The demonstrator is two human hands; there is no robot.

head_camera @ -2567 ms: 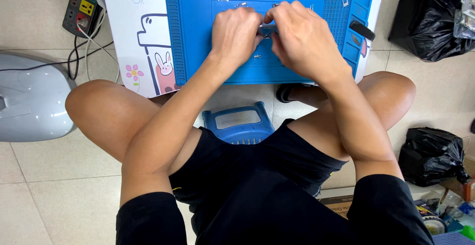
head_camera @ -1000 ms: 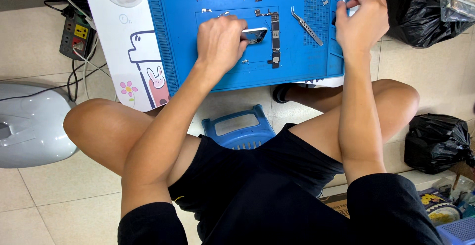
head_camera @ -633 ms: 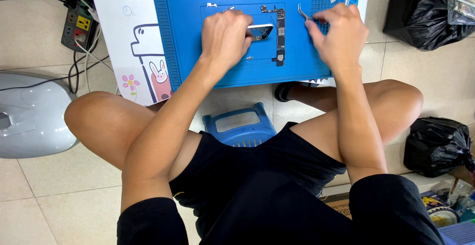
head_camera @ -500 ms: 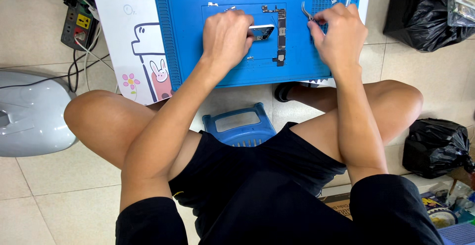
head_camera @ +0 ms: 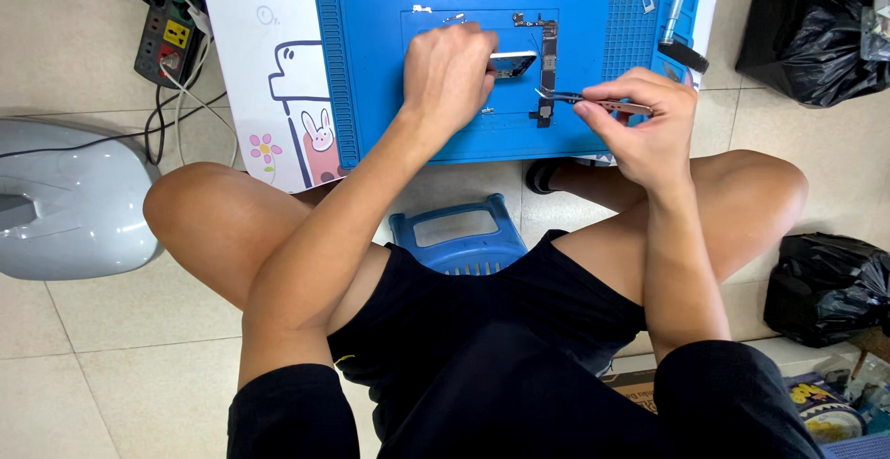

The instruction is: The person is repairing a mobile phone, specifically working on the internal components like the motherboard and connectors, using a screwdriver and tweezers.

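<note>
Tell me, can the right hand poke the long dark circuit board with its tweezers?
Probably yes. The right hand holds the tweezers with their tips right at the circuit board on the blue mat. The left hand rests beside it, not blocking.

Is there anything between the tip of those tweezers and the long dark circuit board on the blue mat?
Nothing visible. The tweezers in the right hand point straight at the circuit board, their tip at its lower end. The left hand sits to the side, on the phone part.

Head camera, looking steeply down, close
</note>
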